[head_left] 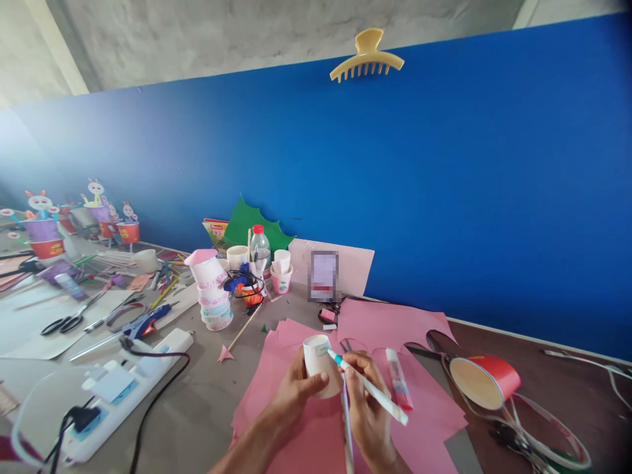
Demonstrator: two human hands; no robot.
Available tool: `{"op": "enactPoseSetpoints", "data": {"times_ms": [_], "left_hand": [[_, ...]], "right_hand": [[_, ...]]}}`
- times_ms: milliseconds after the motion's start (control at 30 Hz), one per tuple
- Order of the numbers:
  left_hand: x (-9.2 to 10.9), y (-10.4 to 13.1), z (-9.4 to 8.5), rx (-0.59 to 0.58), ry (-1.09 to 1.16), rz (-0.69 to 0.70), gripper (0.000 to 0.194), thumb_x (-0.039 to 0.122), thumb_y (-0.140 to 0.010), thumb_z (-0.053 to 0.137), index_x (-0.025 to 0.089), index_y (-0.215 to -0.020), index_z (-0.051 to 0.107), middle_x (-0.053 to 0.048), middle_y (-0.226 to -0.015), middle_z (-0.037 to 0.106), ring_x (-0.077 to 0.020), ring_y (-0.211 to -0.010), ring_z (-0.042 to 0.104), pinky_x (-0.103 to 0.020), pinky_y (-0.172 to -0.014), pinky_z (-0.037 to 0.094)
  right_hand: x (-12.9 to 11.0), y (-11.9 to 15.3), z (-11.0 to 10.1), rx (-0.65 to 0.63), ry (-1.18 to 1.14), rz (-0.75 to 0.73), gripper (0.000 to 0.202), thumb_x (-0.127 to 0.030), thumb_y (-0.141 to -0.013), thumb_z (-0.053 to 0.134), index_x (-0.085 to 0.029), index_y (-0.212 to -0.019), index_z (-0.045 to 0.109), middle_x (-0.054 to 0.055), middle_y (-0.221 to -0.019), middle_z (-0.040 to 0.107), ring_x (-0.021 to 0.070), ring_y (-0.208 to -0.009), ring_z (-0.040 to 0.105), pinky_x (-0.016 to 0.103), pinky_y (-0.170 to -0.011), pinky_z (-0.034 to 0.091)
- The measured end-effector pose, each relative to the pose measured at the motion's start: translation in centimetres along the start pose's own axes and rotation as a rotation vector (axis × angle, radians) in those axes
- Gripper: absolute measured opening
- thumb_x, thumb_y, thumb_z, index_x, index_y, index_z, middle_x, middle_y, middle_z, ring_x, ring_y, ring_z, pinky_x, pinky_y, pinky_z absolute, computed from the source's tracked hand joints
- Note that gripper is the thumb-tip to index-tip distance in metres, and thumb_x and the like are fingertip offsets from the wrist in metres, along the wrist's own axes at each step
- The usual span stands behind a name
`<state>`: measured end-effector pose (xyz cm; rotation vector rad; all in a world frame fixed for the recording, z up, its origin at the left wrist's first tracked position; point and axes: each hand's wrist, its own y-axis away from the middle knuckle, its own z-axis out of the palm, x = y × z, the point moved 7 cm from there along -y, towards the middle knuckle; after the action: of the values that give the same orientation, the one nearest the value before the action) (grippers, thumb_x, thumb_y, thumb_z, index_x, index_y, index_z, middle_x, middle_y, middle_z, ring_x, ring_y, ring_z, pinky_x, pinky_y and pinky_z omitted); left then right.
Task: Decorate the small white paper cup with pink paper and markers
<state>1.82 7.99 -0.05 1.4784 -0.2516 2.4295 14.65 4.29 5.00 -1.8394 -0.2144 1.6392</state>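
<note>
My left hand [292, 394] is wrapped round a small white paper cup [316, 352], its thumb lying across the cup's side. In my right hand [369, 409] is a white felt-tip marker [384, 399] with a light blue collar, its tip at the cup's side just below the rim. A faint blue line shows there. Both hands are above pink paper [266, 401] with jagged edges. Beside the right hand lies a white-and-red tube [399, 380]. Scissors are partly hidden behind the hands and the paper.
A stack of decorated cups [216, 301] stands left of a bottle [259, 247]. A power strip [133, 395] with cables and black-handled scissors [66, 322] lie left. A red cup [494, 380] rests on its side at right. The blue partition [444, 184] borders the table behind.
</note>
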Motion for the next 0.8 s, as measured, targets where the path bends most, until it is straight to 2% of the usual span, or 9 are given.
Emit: {"op": "enactPoseSetpoints", "data": {"times_ms": [300,400,500,567,667,800], "left_hand": [[-0.1,-0.1,-0.1,0.000,0.023,0.011,0.054,0.044,-0.068,0.085,0.018,-0.110,0.063,-0.003,-0.090,0.065,-0.0202,-0.085,0.058,-0.028,-0.074,0.043],[0.0,0.0,-0.1,0.013,0.000,0.003,0.057,0.047,-0.066,0.085,0.017,-0.109,0.064,-0.004,-0.090,0.065,-0.0208,-0.085,0.058,-0.028,-0.072,0.041],[0.2,0.0,0.0,0.031,-0.004,-0.007,0.062,0.049,-0.064,0.085,0.016,-0.112,0.066,-0.005,-0.089,0.067,-0.0209,-0.082,0.058,-0.027,-0.068,0.039],[0.5,0.0,0.5,-0.004,0.021,-0.013,0.063,0.049,-0.066,0.085,0.016,-0.117,0.066,-0.006,-0.092,0.069,-0.0236,-0.086,0.060,-0.029,-0.071,0.041],[1.1,0.0,1.1,-0.048,0.085,0.002,0.063,0.047,-0.069,0.083,0.016,-0.121,0.066,-0.011,-0.103,0.071,-0.0298,-0.099,0.062,-0.034,-0.082,0.044],[1.4,0.0,1.2,-0.039,0.131,0.009,0.061,0.048,-0.073,0.081,0.015,-0.121,0.066,-0.014,-0.110,0.070,-0.0334,-0.109,0.061,-0.039,-0.094,0.042]], "right_hand": [[0.5,0.3,0.3,-0.046,-0.034,0.053,0.023,-0.038,-0.099,0.051,-0.020,-0.091,0.063,0.003,-0.082,0.065,0.0158,-0.068,0.061,0.025,-0.059,0.050],[1.1,0.3,-0.4,0.037,-0.037,0.106,0.025,-0.040,-0.100,0.048,-0.020,-0.092,0.062,0.002,-0.080,0.064,0.0165,-0.070,0.061,0.027,-0.063,0.050],[1.9,0.2,-0.8,0.111,-0.016,0.154,0.029,-0.043,-0.102,0.043,-0.021,-0.102,0.061,0.001,-0.079,0.064,0.0176,-0.074,0.062,0.030,-0.069,0.050],[2.2,0.0,-0.7,0.126,0.008,0.160,0.031,-0.045,-0.102,0.043,-0.020,-0.108,0.061,0.002,-0.079,0.064,0.0178,-0.075,0.063,0.031,-0.071,0.051],[2.2,0.0,-0.5,0.138,0.023,0.122,0.031,-0.045,-0.100,0.047,-0.019,-0.106,0.062,0.003,-0.084,0.065,0.0180,-0.078,0.064,0.030,-0.072,0.052],[2.2,0.8,0.3,0.075,0.043,0.072,0.028,-0.040,-0.100,0.048,-0.020,-0.115,0.062,0.005,-0.095,0.068,0.0190,-0.087,0.067,0.030,-0.075,0.055]]}}
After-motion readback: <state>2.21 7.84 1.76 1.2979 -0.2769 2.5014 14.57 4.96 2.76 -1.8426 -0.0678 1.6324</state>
